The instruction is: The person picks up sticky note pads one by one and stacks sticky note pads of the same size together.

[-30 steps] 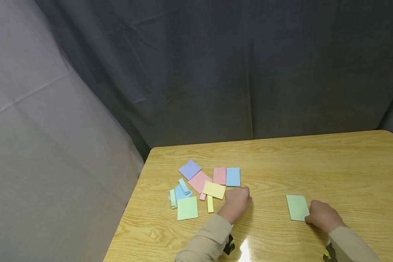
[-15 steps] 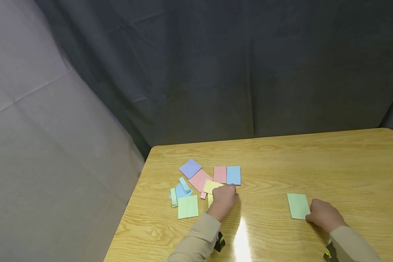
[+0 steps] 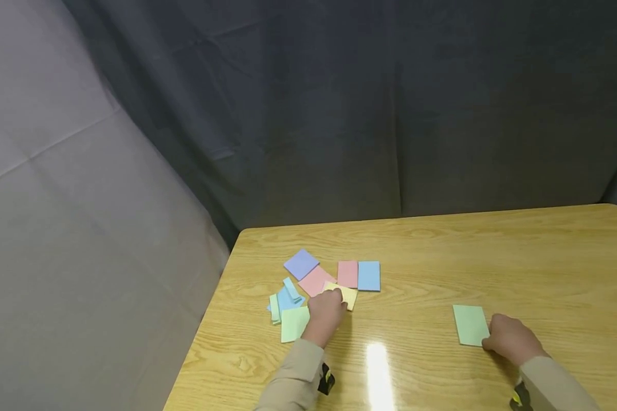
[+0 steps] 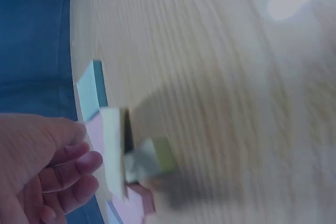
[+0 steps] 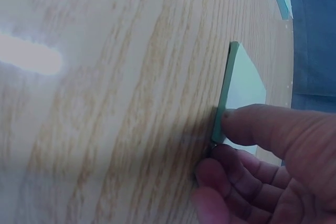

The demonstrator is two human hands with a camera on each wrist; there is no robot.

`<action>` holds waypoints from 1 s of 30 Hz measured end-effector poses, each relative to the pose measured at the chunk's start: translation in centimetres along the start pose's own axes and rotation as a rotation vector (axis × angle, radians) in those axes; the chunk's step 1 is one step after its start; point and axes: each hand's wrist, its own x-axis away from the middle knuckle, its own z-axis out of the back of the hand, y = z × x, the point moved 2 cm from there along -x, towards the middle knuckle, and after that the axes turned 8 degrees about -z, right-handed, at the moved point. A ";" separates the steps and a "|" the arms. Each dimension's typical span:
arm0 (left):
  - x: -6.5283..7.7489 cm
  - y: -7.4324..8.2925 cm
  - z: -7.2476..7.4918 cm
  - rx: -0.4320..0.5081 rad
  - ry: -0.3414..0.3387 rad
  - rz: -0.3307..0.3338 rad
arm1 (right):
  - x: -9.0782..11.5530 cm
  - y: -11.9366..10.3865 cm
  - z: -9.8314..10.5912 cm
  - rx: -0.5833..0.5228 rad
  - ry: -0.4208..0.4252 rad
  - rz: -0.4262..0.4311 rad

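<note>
The wooden desk [image 3: 545,257] carries everything. Over its left part the left hand [image 3: 326,313] reaches palm down, fingers loosely curled with nothing visible between them; whether it touches the yellow pad is unclear. The right hand [image 3: 511,338] pinches the near right corner of a green pad [image 3: 470,325] lying flat, long axis running away from the person, far end leaning left. The smaller yellow pad [image 3: 349,295] slants crosswise, right end nearer.

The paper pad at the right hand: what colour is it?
The pad is pale green, clearest in the head view.
</note>
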 end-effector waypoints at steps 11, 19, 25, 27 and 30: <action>1.8 -3.1 -1.1 0.094 0.038 0.099 | 0.3 -0.2 0.2 -0.002 0.005 0.005; 2.8 -5.1 -1.5 0.121 -0.011 0.253 | 0.4 -0.2 0.2 -0.007 0.006 0.005; 3.8 -6.2 -1.6 0.174 -0.029 0.324 | 0.6 -0.3 0.2 -0.001 -0.002 -0.008; 4.1 -6.5 -1.7 0.167 -0.049 0.342 | 0.6 -0.4 0.3 -0.004 -0.004 -0.014; 4.5 -6.9 -1.8 0.167 -0.075 0.378 | 0.7 -0.4 0.3 -0.009 -0.002 -0.017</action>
